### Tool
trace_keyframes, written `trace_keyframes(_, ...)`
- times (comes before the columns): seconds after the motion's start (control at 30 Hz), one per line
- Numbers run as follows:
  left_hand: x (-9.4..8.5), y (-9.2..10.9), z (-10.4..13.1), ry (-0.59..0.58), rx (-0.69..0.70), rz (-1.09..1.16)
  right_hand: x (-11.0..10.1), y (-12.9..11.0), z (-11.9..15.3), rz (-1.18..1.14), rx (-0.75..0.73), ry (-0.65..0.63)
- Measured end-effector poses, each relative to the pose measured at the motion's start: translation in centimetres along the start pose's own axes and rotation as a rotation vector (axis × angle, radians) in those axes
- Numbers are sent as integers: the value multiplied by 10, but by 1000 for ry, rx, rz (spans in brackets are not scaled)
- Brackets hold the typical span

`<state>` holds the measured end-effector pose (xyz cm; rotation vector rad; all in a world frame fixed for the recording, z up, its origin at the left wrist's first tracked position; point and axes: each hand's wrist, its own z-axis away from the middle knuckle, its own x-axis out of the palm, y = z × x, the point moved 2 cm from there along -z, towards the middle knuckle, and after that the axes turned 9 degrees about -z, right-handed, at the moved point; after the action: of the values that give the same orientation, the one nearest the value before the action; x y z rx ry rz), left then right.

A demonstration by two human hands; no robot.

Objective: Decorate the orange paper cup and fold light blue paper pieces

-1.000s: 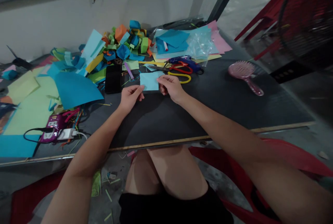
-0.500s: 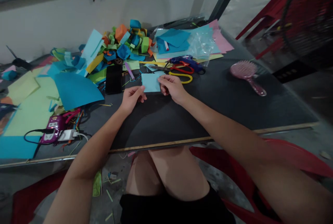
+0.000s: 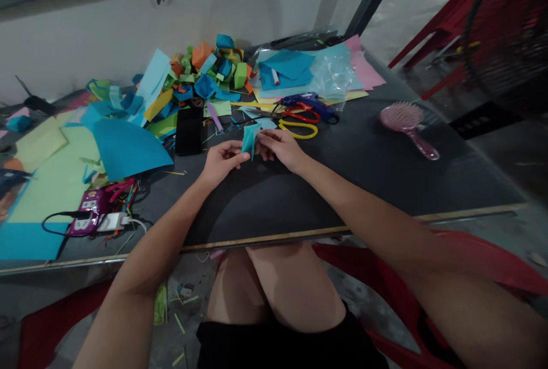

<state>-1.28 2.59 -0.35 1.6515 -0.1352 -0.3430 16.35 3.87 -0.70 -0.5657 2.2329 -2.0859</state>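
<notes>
A small piece of folded light-blue paper is held between my two hands over the dark table, its layers standing partly apart. My left hand grips its left side between thumb and fingers. On the other side, my right hand has its bent fingers closed at the paper's right edge. Just behind the right hand lie scissors with yellow and red handles. A black phone and a purple stick rest beyond the left hand.
Folded paper pieces in several colours are heaped at the back. Paper sheets and a purple power strip with cables lie left. To the right are a pink hairbrush and a fan. The table's front edge runs above my knees.
The light-blue paper was flat and facing me; now it is turned edge-on with its layers spread. My hands have come closer together, the left one moving right.
</notes>
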Motion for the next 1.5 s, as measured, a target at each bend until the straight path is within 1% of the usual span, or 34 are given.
trace_keyframes(0.43,-1,-3,0,-60,15,-62,-1,10,1,-45,6,-165)
trace_keyframes(0.5,-1,-3,0,-60,36,-71,-1,10,2,-20,15,-157)
trace_keyframes(0.67,-1,-4,-1,-59,77,-85,0,9,5,52,50,-91)
trace_keyframes(0.97,0,0,0,-64,34,-84,2,7,5,16,46,-81)
trace_keyframes(1.13,1,3,2,-53,21,-119,2,7,4,26,50,-97)
trace_keyframes(1.3,-1,4,3,-68,31,-84,3,6,4,54,68,-98)
trace_keyframes(1.5,-2,0,1,-65,60,-72,5,1,7,74,93,-72)
